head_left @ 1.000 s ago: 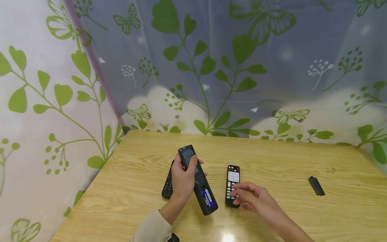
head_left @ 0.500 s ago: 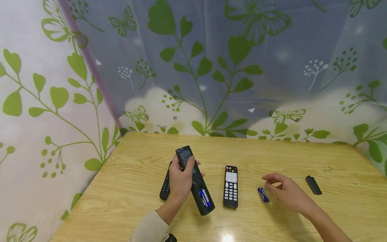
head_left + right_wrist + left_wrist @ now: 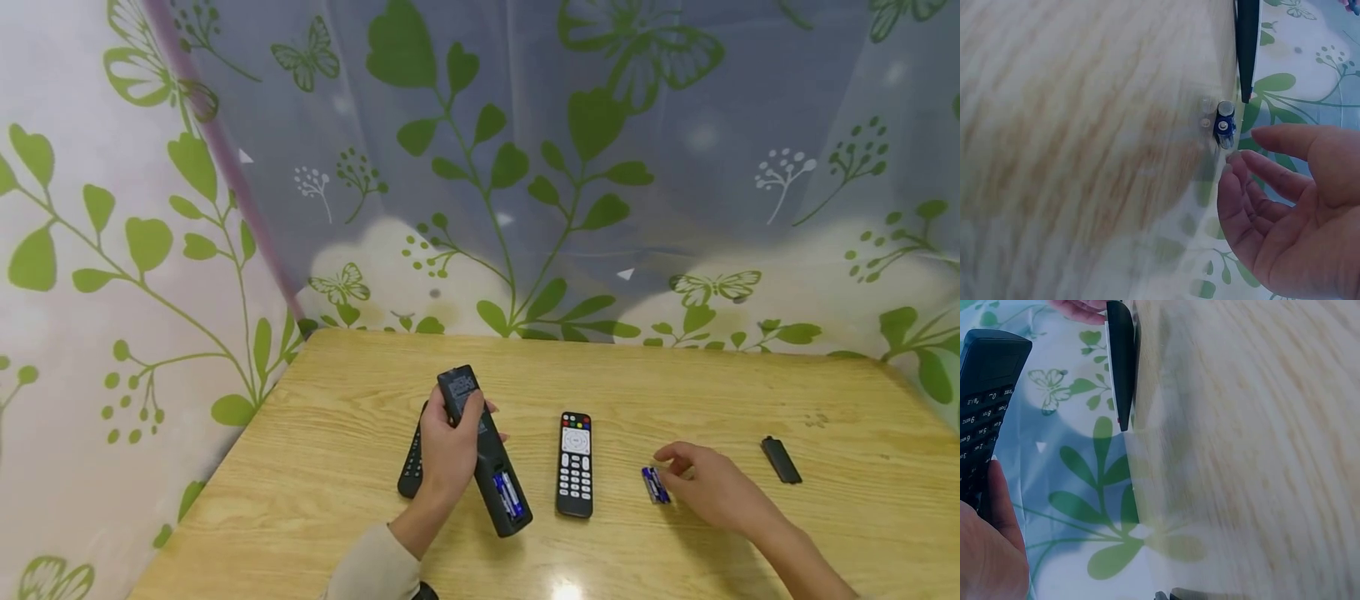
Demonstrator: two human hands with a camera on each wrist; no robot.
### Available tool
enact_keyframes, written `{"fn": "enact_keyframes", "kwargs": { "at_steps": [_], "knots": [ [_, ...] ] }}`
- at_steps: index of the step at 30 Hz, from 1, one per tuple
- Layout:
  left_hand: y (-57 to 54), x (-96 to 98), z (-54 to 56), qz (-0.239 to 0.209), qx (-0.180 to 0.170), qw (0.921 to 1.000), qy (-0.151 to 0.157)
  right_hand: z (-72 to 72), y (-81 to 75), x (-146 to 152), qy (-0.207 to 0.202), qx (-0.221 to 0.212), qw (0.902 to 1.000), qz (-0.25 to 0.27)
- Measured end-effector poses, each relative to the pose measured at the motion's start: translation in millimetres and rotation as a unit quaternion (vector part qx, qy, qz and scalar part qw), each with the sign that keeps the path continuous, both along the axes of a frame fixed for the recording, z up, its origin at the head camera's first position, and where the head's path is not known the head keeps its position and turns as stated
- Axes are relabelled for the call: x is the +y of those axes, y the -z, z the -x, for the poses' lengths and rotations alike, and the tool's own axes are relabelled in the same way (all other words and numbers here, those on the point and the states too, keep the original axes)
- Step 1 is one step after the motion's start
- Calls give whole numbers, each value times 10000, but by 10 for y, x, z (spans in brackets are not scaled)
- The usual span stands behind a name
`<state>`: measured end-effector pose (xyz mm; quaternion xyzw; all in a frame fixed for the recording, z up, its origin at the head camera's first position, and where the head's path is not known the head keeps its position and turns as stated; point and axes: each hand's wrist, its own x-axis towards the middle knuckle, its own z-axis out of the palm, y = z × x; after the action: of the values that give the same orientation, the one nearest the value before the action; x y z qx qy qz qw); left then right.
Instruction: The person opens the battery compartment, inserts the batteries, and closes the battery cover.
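Observation:
My left hand [image 3: 448,446] grips a black remote control [image 3: 491,442] with its back turned up and the thumb across its label. The battery compartment at the near end is uncovered, with blue-and-silver batteries [image 3: 507,494] inside. In the left wrist view, the number keys of this remote [image 3: 985,419] show. On the right, my right hand [image 3: 712,483] hovers with fingers loosely bent and nothing between them. Its fingertips are right beside a pair of blue batteries [image 3: 655,485] lying on the table. The right wrist view shows those batteries [image 3: 1225,125] just beyond the thumb and fingertips.
A black remote with white keys [image 3: 575,465] lies face up on the wooden table [image 3: 337,533] between the hands. Another dark remote [image 3: 411,467] is partly hidden behind the left hand. A black battery cover [image 3: 782,460] lies at the right.
My right hand has moved right, from over the white-keyed remote to beside the loose batteries, uncovering both, then edged slightly lower. The left hand keeps its grip on the remote, almost still.

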<state>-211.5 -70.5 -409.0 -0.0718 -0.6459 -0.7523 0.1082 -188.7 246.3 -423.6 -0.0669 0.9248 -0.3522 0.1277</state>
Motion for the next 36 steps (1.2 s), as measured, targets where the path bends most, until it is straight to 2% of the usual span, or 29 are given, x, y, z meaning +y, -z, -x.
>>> {"fn": "enact_keyframes", "kwargs": {
  "at_steps": [17, 25, 31, 36],
  "knots": [
    [22, -2, -7, 5, -138, 9999, -42, -4, 43, 4, 130, -44, 9996, -240],
    [35, -12, -11, -173, -130, 9998, -9, -4, 52, 66, 191, 115, 9991, -356],
    [19, -21, -2, -56, -45, 10000, -17, 27, -32, 254, 424, 285, 9976, -475],
    [20, -18, 15, 42, -129, 9999, 4, 78, -113, 590, 640, 735, 9901, -1012]
  ]
}}
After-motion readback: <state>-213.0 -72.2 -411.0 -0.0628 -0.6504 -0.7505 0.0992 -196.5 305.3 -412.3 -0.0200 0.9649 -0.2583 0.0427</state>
